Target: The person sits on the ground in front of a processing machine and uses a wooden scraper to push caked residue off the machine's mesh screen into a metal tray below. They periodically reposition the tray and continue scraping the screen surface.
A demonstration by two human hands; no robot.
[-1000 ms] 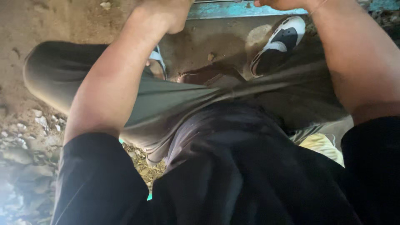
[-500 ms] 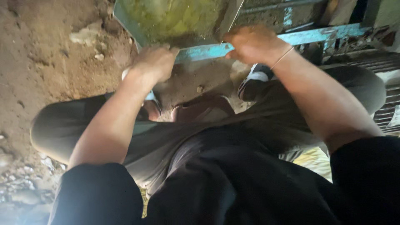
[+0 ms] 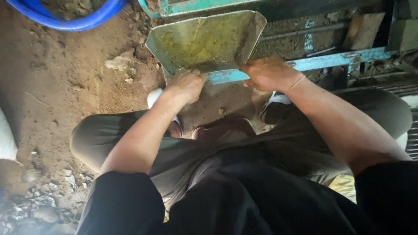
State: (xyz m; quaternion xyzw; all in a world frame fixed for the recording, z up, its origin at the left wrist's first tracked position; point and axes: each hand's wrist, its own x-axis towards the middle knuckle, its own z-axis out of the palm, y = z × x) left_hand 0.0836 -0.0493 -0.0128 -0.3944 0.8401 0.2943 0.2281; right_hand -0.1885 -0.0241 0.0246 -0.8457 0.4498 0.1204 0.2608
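A dented metal tray [image 3: 204, 41], stained yellow-green inside, slopes out from under a turquoise-painted machine frame [image 3: 331, 61]. My left hand [image 3: 186, 85] grips the tray's near left edge. My right hand [image 3: 267, 73] holds its near right corner, a thin band on the wrist. I am crouched, with olive trousers and dark shoes [image 3: 275, 111] below my arms.
A blue hose [image 3: 65, 19] curves across the top left. Packed brown dirt floor [image 3: 65, 87] lies to the left, with stones and rubble [image 3: 39, 204] at the bottom left. A white sack edge [image 3: 6, 143] shows at far left. Machine parts and a grating [image 3: 411, 130] crowd the right.
The view has tilted up, bringing the whole tray and the blue hose into sight. Both hands stay on the tray's near edge.
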